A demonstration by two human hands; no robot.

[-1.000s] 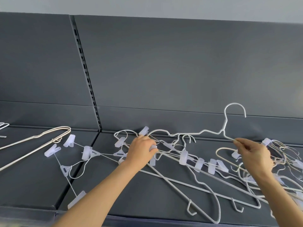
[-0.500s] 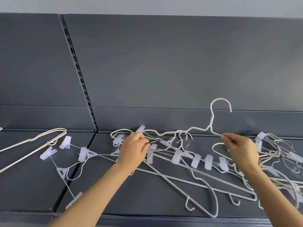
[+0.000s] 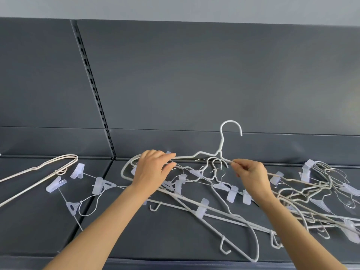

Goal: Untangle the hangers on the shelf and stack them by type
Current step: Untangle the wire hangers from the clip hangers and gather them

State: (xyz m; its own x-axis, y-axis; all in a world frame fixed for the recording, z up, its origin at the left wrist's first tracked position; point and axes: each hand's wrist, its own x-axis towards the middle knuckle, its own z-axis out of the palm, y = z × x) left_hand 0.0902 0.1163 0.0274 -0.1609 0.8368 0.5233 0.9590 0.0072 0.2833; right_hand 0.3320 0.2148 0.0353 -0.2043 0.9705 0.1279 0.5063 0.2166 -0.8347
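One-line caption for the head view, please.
Head view: left hand and right hand hold a white hanger upright amid tangled clip hangers on a dark shelf.

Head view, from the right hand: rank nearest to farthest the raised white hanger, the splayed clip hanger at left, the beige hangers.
1. raised white hanger: pinched by the right hand.
2. clip hanger: left of the left hand.
3. beige hangers: far left.

Most of the frame is taken up by dark grey back panels (image 3: 194, 75), divided at upper left by a slotted upright (image 3: 91, 84). A strip of pale wall (image 3: 175, 6) is seen along the top. Across the bottom a dark grey shelf (image 3: 39, 230) is laid, with a seam left of centre.
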